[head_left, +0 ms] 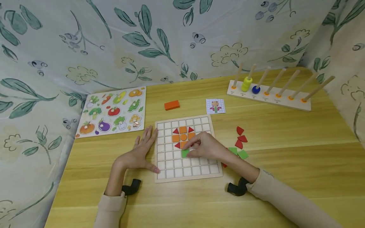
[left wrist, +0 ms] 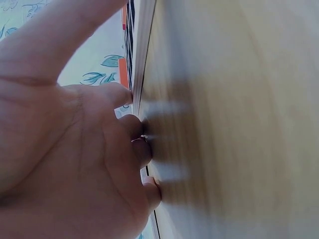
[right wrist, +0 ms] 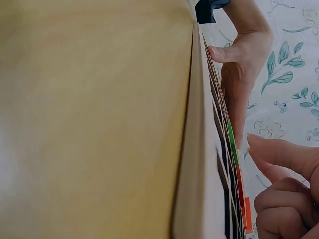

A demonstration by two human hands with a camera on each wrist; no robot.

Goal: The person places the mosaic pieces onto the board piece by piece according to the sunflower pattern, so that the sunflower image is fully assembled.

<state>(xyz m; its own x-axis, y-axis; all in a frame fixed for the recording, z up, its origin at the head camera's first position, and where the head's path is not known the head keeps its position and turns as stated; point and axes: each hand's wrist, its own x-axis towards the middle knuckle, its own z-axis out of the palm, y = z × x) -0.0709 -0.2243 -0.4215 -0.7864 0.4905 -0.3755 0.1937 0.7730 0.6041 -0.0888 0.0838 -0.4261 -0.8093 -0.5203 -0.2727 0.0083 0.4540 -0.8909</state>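
Note:
A pale wooden grid board point(head_left: 171, 172) lies in front of me, with orange squares point(head_left: 176, 138), an orange disc point(head_left: 183, 137) and red triangular pieces point(head_left: 176, 130) in its cells. Just below the lowest orange square is a green square tile point(head_left: 185, 153). My right hand point(head_left: 206, 146) hovers over it, thumb and index fingertips close above the tile and slightly parted, the other fingers curled. In the right wrist view nothing shows between thumb and index. My left hand point(head_left: 139, 155) spreads along the board's left edge, thumb at the lower corner, fingertips against the side.
Red curved pieces point(head_left: 240, 130) and green squares point(head_left: 243, 154) lie right of the board, some partly behind the right forearm. Beyond the board are an orange block point(head_left: 172, 105) and a pattern card point(head_left: 211, 109). A vegetable puzzle point(head_left: 121, 107) and a pegged stand point(head_left: 268, 98) stand further back.

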